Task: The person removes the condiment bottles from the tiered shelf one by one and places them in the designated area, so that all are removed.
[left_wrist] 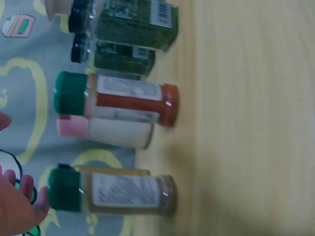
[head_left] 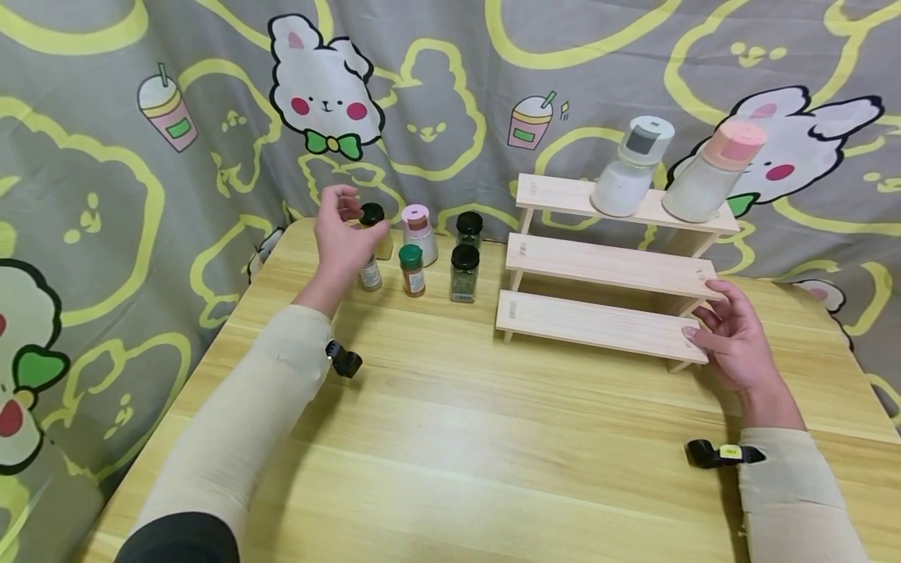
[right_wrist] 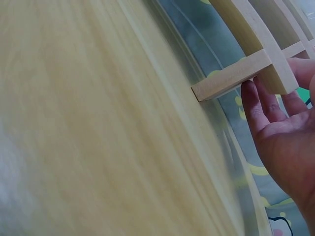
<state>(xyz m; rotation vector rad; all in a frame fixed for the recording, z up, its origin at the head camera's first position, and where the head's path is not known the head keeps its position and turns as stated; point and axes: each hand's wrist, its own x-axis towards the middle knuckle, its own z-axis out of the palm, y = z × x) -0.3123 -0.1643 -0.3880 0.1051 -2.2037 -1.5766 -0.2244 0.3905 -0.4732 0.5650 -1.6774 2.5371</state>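
At the back left, my left hand (head_left: 341, 238) hovers with curved, parted fingers around the top of a spice jar (head_left: 370, 275). In the left wrist view that jar has a green lid (left_wrist: 65, 190) and pale brown contents, and stands on the table; whether the fingers touch it I cannot tell. Just behind is a black-lidded jar (head_left: 373, 213). My right hand (head_left: 739, 344) grips the right end of a three-tier wooden shelf rack (head_left: 605, 262), thumb on the lowest board and fingers at and beneath the middle one. In the right wrist view, fingertips (right_wrist: 250, 91) meet the rack's leg.
Two seasoning bottles, one white-capped (head_left: 622, 184) and one pink-capped (head_left: 704, 184), stand on the top tier. Between hand and rack are a red-spice jar (head_left: 413, 277), a pink-capped bottle (head_left: 422, 244) and two black-lidded herb jars (head_left: 464, 281). A patterned curtain (head_left: 436, 102) hangs behind the table.
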